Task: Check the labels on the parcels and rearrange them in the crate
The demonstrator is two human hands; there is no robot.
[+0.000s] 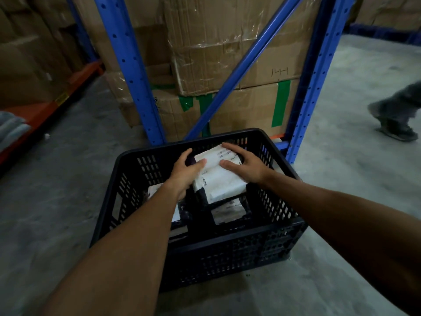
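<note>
Crate [205,247], black plastic with perforated walls, stands on the concrete floor [68,190] directly in front of a blue rack upright [127,71]. Both hands reach into it from the near side. Left hand [185,173] grips the left edge of a white parcel [218,179], thumb on top and fingers curled around the side. Right hand [246,164] lies on the parcel's far right portion, fingers spread across the printed label [224,153]. The parcel is held tilted, at about rim height, toward the far side of the crate. Below it, two more parcels lie in the crate: one under the left forearm [155,190], one near the right wall [229,213], both partly hidden. Taped cardboard cartons [239,65] fill the rack behind. At the right edge, another person's foot [396,126] is visible, blurred.
</note>
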